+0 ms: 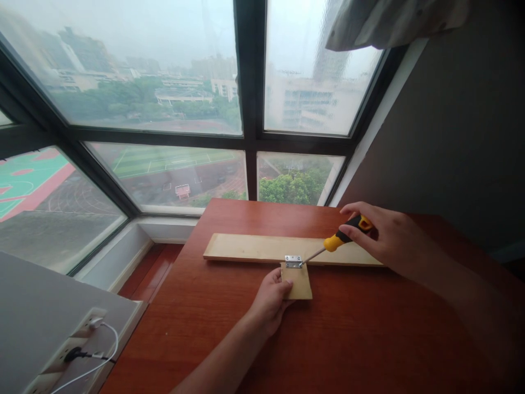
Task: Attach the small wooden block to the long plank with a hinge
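Observation:
My left hand (273, 301) grips a small wooden board (298, 283) by its left edge, thumb on top and fingers underneath. A silver metal hinge (293, 260) spans the joint between this small piece and a long pale wooden plank (246, 247) behind it. In my right hand (383, 232) is a yellow and black screwdriver (334, 241), held at a slant. Its tip meets the hinge's lower right corner, where a screw seems to sit. Part of the plank's right end is hidden behind my right hand.
The reddish-brown wooden table (197, 328) carries the plank. Large windows (164, 109) stand beyond it, and a dark wall (443, 137) rises on the right. At the lower left, wall sockets (69, 350) hold plugs with a white cable (116, 342).

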`<state>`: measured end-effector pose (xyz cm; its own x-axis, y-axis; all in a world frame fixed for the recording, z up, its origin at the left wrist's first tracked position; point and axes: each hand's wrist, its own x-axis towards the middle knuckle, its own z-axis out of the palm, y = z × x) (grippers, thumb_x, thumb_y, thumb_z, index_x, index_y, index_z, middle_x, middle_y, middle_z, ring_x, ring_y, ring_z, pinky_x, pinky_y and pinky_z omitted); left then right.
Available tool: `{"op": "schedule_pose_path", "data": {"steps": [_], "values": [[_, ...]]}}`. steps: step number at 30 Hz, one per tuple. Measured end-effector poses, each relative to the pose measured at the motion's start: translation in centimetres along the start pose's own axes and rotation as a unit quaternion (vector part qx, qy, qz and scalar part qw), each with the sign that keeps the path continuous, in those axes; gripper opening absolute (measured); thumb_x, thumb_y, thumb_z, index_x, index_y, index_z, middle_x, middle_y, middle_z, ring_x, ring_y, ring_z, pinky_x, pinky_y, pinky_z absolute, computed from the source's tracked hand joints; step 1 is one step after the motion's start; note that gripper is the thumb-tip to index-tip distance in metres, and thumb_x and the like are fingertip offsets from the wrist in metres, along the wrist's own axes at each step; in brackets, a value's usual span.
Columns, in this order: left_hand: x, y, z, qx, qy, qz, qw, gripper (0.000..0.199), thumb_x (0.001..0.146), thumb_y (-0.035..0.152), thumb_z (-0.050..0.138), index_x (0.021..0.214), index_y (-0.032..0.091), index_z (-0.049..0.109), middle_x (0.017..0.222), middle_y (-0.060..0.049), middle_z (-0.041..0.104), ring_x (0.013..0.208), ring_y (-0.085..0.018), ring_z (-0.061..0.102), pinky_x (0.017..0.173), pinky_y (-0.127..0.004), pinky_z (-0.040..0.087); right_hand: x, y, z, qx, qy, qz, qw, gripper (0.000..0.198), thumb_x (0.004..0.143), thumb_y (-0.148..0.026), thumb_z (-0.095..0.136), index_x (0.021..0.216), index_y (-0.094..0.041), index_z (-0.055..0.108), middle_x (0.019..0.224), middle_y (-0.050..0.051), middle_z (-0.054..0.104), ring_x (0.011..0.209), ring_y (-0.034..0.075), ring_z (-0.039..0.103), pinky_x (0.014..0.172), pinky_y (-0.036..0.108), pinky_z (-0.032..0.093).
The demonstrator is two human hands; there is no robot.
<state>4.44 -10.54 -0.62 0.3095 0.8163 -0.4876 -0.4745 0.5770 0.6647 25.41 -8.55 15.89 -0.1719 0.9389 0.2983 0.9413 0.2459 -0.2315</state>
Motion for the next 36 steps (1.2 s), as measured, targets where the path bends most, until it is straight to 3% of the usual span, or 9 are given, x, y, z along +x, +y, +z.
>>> {"op": "schedule_pose_path", "data": {"steps": [5, 9, 12, 21, 29, 32, 36], "values": [[-0.03, -0.04, -0.03, 0.002, 0.002, -0.003, 1.000, 0.031, 0.071, 0.006, 0.060, 0.102, 0.011, 0.061, 0.098, -0.013, 0.070, 0.078, -0.019, 0.066, 0.069, -0.029, 0.054, -0.06, -0.21, -0.01, -0.044, -0.002, 0.020, 0.999, 0.026, 0.087, -0.049, 0.050, 0.096, -0.027, 0.061, 0.087, 0.000, 0.070, 0.070, 0.021, 0.064, 0.057, 0.031, 0.042], [-0.07, 0.08, 0.11, 0.004, 0.004, -0.003, 1.000, 0.031, 0.072, 0.005, 0.060, 0.103, 0.011, 0.061, 0.099, -0.013, 0.069, 0.076, -0.018, 0.065, 0.069, -0.029, 0.054, -0.22, -0.31, -0.59, 0.079, -0.041, -0.031, 0.996, 0.029, 0.082, -0.028, 0.053, 0.111, -0.026, 0.056, 0.110, 0.002, 0.067, 0.087, 0.019, 0.065, 0.067, 0.028, 0.049], [-0.08, 0.13, 0.14, 0.003, 0.002, -0.004, 1.000, 0.032, 0.072, 0.005, 0.060, 0.103, 0.011, 0.061, 0.099, -0.013, 0.070, 0.078, -0.018, 0.066, 0.069, -0.028, 0.054, -0.21, -0.36, -0.71, 0.119, -0.053, -0.054, 0.990, 0.030, 0.085, -0.029, 0.052, 0.114, -0.026, 0.054, 0.108, 0.003, 0.067, 0.085, 0.019, 0.065, 0.067, 0.027, 0.050], [-0.28, 0.10, 0.11, -0.007, -0.003, 0.004, 1.000, 0.033, 0.069, 0.008, 0.065, 0.101, 0.012, 0.063, 0.099, -0.013, 0.070, 0.083, -0.022, 0.066, 0.071, -0.030, 0.054, 0.05, -0.25, 0.05, -0.033, 0.001, -0.021, 0.999, 0.029, 0.088, -0.047, 0.049, 0.104, -0.026, 0.061, 0.088, 0.002, 0.071, 0.062, 0.018, 0.062, 0.053, 0.029, 0.040], [-0.18, 0.03, 0.07, -0.004, 0.000, -0.001, 1.000, 0.033, 0.070, 0.007, 0.063, 0.103, 0.012, 0.062, 0.100, -0.013, 0.069, 0.084, -0.022, 0.067, 0.071, -0.031, 0.054, -0.06, -0.28, -0.51, 0.085, -0.033, -0.057, 0.994, 0.035, 0.081, -0.024, 0.051, 0.116, -0.025, 0.055, 0.113, 0.004, 0.066, 0.088, 0.020, 0.065, 0.069, 0.029, 0.050], [-0.23, 0.05, 0.11, 0.000, 0.000, 0.000, 1.000, 0.034, 0.070, 0.007, 0.063, 0.104, 0.012, 0.061, 0.102, -0.014, 0.069, 0.085, -0.022, 0.066, 0.071, -0.030, 0.054, -0.03, -0.42, -0.45, 0.097, -0.041, -0.051, 0.993, 0.034, 0.087, -0.030, 0.050, 0.121, -0.025, 0.052, 0.106, 0.003, 0.068, 0.082, 0.018, 0.065, 0.068, 0.028, 0.050], [-0.33, 0.12, 0.16, -0.003, -0.003, 0.000, 1.000, 0.035, 0.070, 0.007, 0.063, 0.104, 0.012, 0.061, 0.102, -0.013, 0.069, 0.085, -0.022, 0.066, 0.072, -0.031, 0.054, 0.13, -0.40, 0.00, 0.007, 0.001, -0.032, 0.999, 0.035, 0.090, -0.045, 0.049, 0.118, -0.026, 0.056, 0.094, 0.002, 0.070, 0.075, 0.020, 0.065, 0.062, 0.030, 0.046]]}}
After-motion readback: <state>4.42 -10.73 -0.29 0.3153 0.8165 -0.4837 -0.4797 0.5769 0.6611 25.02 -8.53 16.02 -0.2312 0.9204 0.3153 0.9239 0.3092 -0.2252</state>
